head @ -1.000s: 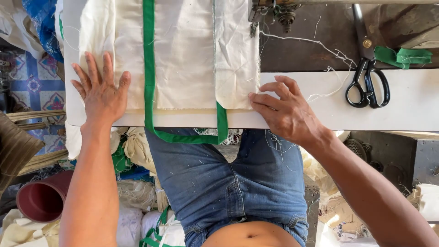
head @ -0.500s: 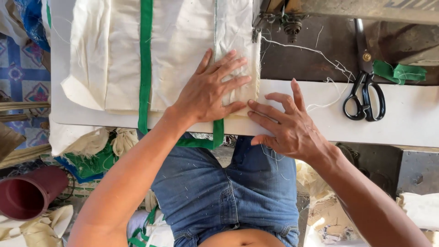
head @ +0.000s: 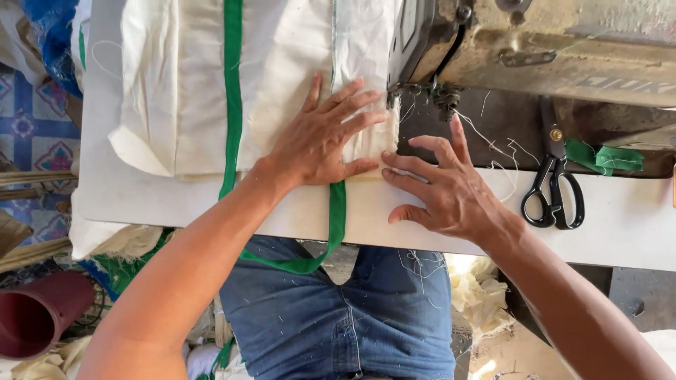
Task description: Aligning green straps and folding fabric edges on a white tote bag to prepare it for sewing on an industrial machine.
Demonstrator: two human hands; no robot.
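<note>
We see the left hand lying flat and spread wide on the cream woven-fabric bag, fingers fanned over the folded right edge of the cloth, close to the needle area of the old, grimy metal sewing machine. The right hand rests just beside it, open with fingers extended, its fingertips touching the same fabric edge near the left thumb; neither hand grips anything. The bag lies on the white table top, its edge reaching up to the machine's foot. A green strap runs down the cloth and loops off the near table edge over the person's blue denim jeans. To the right, well apart from the hands, black-handled scissors lie on the table, with a small green fabric scrap just above them. At lower left a maroon plastic pot sits on the floor among cloth offcuts.
</note>
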